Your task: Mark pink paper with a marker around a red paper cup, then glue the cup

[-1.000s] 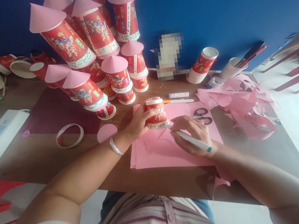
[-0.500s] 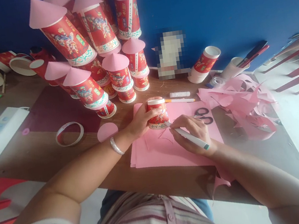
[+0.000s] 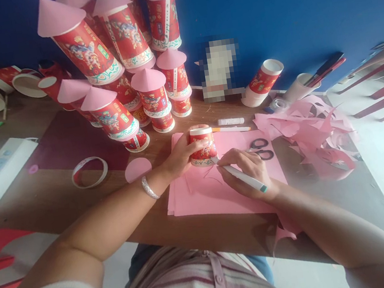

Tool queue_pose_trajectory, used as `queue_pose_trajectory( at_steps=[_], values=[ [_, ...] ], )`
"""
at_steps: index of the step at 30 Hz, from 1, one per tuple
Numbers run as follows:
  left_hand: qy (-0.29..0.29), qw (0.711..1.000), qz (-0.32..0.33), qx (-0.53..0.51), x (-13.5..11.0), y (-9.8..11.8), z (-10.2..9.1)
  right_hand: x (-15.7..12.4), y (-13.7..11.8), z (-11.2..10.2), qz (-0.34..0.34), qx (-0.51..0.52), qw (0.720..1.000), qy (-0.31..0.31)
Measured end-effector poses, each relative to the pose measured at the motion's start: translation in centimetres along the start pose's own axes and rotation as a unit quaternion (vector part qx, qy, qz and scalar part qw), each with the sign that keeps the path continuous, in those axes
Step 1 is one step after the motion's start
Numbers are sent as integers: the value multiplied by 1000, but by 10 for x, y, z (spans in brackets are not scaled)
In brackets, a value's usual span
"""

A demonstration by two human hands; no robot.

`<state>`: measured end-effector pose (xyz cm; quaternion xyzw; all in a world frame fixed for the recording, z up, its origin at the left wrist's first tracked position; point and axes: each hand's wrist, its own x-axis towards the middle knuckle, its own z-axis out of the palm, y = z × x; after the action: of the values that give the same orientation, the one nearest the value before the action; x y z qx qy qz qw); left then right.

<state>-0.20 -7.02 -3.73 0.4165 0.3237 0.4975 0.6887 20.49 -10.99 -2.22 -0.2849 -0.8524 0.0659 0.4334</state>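
Observation:
My left hand (image 3: 178, 157) is closed around a red patterned paper cup (image 3: 203, 146) that stands upside down on a sheet of pink paper (image 3: 216, 193). My right hand (image 3: 249, 171) grips a white pen (image 3: 244, 178) with a green end. The pen's tip touches the pink paper right at the cup's lower rim. Curved pen lines show on the paper below the cup. A silver bracelet (image 3: 149, 188) sits on my left wrist.
Behind stands a stack of red cups with pink cone tops (image 3: 123, 63). Scissors (image 3: 261, 149), a glue stick (image 3: 231, 121), a pencil and a heap of pink offcuts (image 3: 310, 137) lie to the right. A pink paper disc (image 3: 137, 169) and a cut ring (image 3: 89, 172) lie left.
My right hand and the pen have crept slightly up and left along the cup's rim. The cup and my left hand have hardly moved.

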Motion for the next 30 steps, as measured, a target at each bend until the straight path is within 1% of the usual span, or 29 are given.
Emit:
queue_pose_trajectory(
  at_steps=[6, 11, 16, 20, 24, 30],
  values=[
    [-37, 999, -11, -6, 0, 1, 1, 2, 0, 1, -5, 1, 1000, 13],
    [-36, 999, -18, -5, 0, 1, 1, 4, 0, 0, -7, 6, 1000, 12],
    [-5, 1000, -4, -5, 0, 1, -1, 2, 2, -3, -26, 9, 1000, 10],
    [-17, 999, -26, -17, 1, -2, -4, 1, 3, -3, -12, 2, 1000, 13],
    [-10, 1000, -19, -12, 2, -4, -6, 1, 4, -2, -2, -7, 1000, 24],
    [-14, 1000, -17, 0, 1, -4, -6, 1, 3, -1, 2, -11, 1000, 21]
  ],
)
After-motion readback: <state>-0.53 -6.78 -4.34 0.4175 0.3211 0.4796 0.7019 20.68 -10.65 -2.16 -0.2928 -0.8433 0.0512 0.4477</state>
